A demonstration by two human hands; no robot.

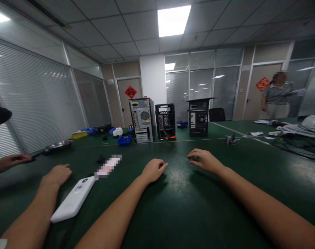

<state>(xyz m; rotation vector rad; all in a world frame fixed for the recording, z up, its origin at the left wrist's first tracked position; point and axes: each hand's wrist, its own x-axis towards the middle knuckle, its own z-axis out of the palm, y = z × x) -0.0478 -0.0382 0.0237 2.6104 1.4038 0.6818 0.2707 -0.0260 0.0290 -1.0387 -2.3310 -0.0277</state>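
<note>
Green bench [188, 207], both hands empty: left hand [153, 170] loosely curled palm-down, right hand [205, 160] fingers spread flat. Nearest thing, white device [74, 199], lies well left, beside a co-worker's hand [56, 174]. Risk: a careless sideways arm sweep could send it skidding.

We list: grey tower case [142, 120], black open-frame case [165, 121], third black case [198, 118], upright in row; red-handled screwdriver [171, 137] at foot of middle one; blue bin [124, 140] just left of grey; metal dish [58, 145] far left; standing person [275, 95] far right.
</note>
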